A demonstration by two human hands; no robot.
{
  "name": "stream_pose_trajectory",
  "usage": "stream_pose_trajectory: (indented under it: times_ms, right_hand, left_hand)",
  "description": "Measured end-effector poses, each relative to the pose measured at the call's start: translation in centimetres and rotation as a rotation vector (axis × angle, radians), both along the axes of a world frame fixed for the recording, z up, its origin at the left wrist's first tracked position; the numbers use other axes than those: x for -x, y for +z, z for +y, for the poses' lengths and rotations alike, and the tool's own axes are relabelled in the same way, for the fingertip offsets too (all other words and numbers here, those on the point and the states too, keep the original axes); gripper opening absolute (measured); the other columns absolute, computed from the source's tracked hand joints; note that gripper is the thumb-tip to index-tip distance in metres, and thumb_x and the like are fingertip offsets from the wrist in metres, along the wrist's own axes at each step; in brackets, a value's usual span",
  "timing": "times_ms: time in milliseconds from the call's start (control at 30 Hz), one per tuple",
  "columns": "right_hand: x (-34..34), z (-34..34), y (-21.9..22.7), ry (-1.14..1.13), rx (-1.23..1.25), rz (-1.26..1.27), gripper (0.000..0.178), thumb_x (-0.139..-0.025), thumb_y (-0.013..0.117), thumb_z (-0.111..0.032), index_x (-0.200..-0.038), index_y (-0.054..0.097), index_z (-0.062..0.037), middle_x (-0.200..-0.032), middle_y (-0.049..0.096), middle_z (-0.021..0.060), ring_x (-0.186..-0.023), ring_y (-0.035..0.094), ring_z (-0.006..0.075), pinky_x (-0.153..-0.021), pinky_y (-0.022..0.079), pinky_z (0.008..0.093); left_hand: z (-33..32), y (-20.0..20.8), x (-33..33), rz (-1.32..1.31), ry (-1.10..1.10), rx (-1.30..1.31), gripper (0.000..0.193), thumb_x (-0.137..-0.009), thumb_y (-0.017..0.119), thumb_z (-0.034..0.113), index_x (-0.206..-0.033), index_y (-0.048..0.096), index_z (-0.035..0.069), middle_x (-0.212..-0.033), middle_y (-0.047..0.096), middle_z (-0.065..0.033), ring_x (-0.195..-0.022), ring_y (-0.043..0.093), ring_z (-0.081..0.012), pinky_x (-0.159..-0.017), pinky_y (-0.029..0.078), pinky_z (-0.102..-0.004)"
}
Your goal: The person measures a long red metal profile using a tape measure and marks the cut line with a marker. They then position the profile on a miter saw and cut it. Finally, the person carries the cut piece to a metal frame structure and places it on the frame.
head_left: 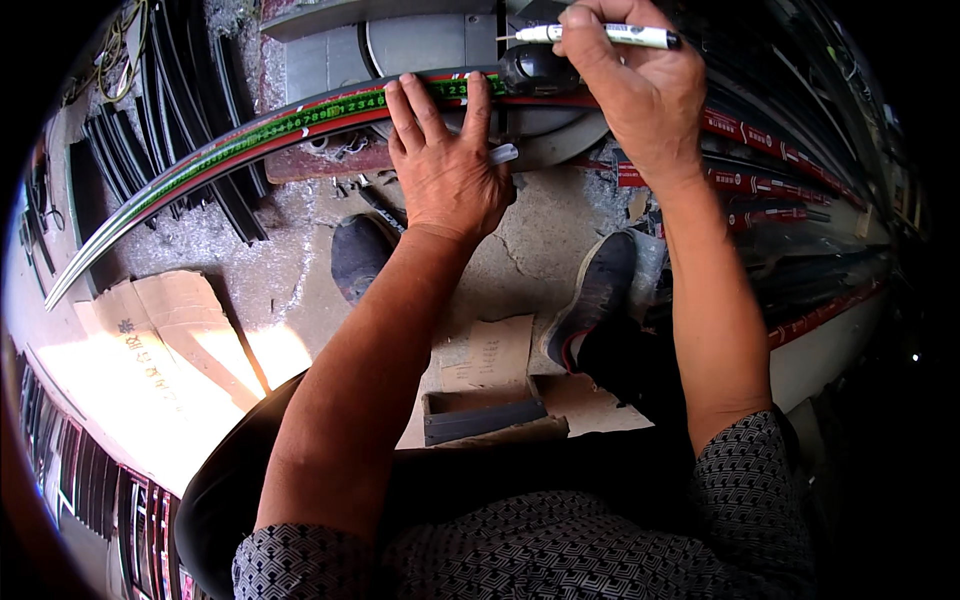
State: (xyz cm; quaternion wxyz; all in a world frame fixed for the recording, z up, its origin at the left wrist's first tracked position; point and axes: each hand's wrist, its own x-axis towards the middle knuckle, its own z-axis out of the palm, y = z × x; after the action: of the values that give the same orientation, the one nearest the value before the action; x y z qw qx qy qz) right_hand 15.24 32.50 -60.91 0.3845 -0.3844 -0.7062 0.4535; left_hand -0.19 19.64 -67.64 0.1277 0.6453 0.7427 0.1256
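Where the right hand (640, 95) closes around the white marker (600, 35), its middle is hidden; its long axis runs left-right, tip leftward. Left hand (445, 165), fingers spread, presses flat on the green tape measure (300, 120), gripping nothing.

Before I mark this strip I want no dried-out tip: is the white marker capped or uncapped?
Uncapped: the marker in the right hand shows a bare thin tip at its left end; the dark piece on its right end may be the cap.

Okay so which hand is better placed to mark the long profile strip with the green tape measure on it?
The right hand. It holds the white marker pen just above the long profile strip, tip pointing left toward the green tape measure. The left hand lies flat, pressing tape and strip down.
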Motion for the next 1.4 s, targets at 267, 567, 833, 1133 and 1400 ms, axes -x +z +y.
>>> stream_pose_trajectory:
  times_ms: [267, 567, 833, 1133, 1400]
  right_hand:
    - [-1.2, -6.5, -0.2, -0.198, 0.337, 0.017, 0.018, -0.099, 0.068, -0.020, -0.096, 0.068, -0.0018, -0.074, 0.068, -0.0010, -0.068, 0.058, 0.0026, -0.060, 0.046, 0.0204]
    - [-0.5, -7.3, -1.9, -0.192, 0.443, -0.052, 0.020, -0.097, 0.069, -0.020, -0.092, 0.068, -0.0004, -0.071, 0.067, -0.0002, -0.065, 0.057, 0.0047, -0.059, 0.046, 0.0243]
    - [1.3, -8.9, -4.4, -0.243, 0.568, -0.081, 0.028, -0.097, 0.069, -0.026, -0.088, 0.066, 0.0011, -0.070, 0.071, 0.0090, -0.064, 0.064, 0.0105, -0.060, 0.049, 0.0303]
    - [0.8, -10.4, -5.0, -0.448, 0.803, 0.225, 0.030, -0.099, 0.071, -0.033, -0.086, 0.063, -0.0070, -0.073, 0.065, 0.0021, -0.062, 0.055, 0.0074, -0.053, 0.041, 0.0235]
    - [-6.0, -15.2, -9.8, -0.940, 0.996, 0.177, 0.026, -0.094, 0.075, -0.031, -0.086, 0.063, -0.0099, -0.070, 0.064, 0.0011, -0.056, 0.056, 0.0090, -0.047, 0.041, 0.0250]
  left_hand:
    - [0.0, -0.3, 0.0, -0.009, 0.008, -0.040, 0.086, -0.083, 0.066, 0.036, -0.161, 0.031, 0.025, -0.159, 0.014, -0.0416, -0.148, 0.011, -0.0621, -0.116, 0.026, -0.0657]
    - [-0.1, -0.1, 0.0, 0.014, 0.005, -0.018, 0.088, -0.084, 0.068, 0.039, -0.162, 0.028, 0.026, -0.159, 0.014, -0.0414, -0.149, 0.010, -0.0610, -0.116, 0.028, -0.0656]
    - [-0.3, -0.6, 0.2, 0.061, -0.013, -0.070, 0.081, -0.086, 0.064, 0.039, -0.159, 0.036, 0.019, -0.158, 0.018, -0.0431, -0.148, 0.016, -0.0606, -0.112, 0.029, -0.0610]
    - [-0.2, -0.3, 0.2, 0.058, -0.015, -0.031, 0.085, -0.086, 0.067, 0.040, -0.161, 0.031, 0.025, -0.160, 0.017, -0.0402, -0.150, 0.013, -0.0589, -0.114, 0.029, -0.0628]
    - [-0.2, -0.7, 0.3, 0.087, -0.019, -0.046, 0.080, -0.090, 0.061, 0.040, -0.162, 0.029, 0.026, -0.160, 0.016, -0.0404, -0.150, 0.013, -0.0592, -0.113, 0.032, -0.0640]
